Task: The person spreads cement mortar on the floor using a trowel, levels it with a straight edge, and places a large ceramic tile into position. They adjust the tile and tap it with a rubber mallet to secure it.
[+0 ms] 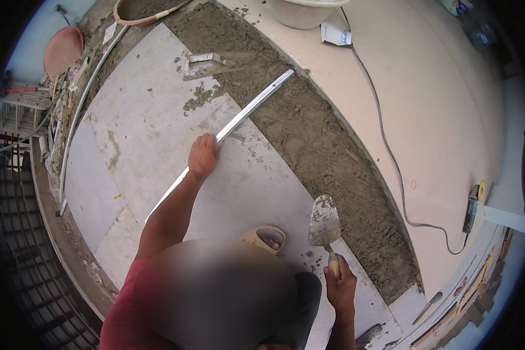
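A long pale metal straightedge [256, 103] lies slantwise over the grey tiles [157, 81], its far end resting on a strip of wet mortar [309, 140]. My left hand [203, 154] is closed around it near its middle; the forearm hides part of the bar. In my right hand [340, 283] is the wooden handle of a pointing trowel [325, 221]. Its blade points away from me, smeared with mortar, over the tile edge beside the strip. Farther off, a rectangular plastering float [203, 65] sits where tile and mortar meet.
A pale basin [300, 14] and a white packet [336, 35] stand on the beige floor at the back. A grey cable [385, 140] runs to a power tool [471, 210] at right. Far left are a bent hose [84, 105], a reddish pan [63, 51] and a metal grille [26, 233].
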Motion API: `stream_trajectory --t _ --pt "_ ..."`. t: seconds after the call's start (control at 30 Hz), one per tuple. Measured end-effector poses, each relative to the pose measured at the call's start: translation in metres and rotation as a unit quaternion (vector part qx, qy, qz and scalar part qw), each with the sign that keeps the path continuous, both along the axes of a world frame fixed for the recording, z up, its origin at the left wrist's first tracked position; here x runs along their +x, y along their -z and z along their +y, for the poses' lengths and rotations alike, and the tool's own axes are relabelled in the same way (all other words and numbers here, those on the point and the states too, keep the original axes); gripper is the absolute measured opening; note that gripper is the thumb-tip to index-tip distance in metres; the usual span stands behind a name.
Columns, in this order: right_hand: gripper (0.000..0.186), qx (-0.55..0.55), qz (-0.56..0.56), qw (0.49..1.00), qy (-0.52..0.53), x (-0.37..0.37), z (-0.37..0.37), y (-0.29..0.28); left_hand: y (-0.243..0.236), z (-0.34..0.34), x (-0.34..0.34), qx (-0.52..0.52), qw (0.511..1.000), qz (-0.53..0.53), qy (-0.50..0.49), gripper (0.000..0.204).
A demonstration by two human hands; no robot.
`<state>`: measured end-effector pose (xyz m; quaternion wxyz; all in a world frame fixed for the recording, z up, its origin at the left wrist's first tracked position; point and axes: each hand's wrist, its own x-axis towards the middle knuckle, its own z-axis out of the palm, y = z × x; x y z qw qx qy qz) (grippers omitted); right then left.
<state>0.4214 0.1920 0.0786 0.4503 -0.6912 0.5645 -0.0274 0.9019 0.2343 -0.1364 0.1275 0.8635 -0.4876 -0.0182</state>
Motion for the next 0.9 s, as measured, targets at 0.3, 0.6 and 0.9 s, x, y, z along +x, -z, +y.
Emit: stream_trajectory --t 0.3,0.6,0.9 --pt "0.040 -0.026 0.000 1.000 0.011 -0.017 0.013 -0.007 -0.011 0.025 -0.084 0.023 0.997 0.043 0.055 0.022" --pt "0.040 -0.035 0.029 0.997 0.070 -0.040 0.044 0.009 -0.016 0.051 -0.192 0.010 0.982 0.111 0.155 0.023" --pt "0.043 -0.006 0.035 0.995 0.098 -0.050 0.060 0.003 -0.039 0.020 -0.241 0.021 0.940 0.133 0.313 0.021"
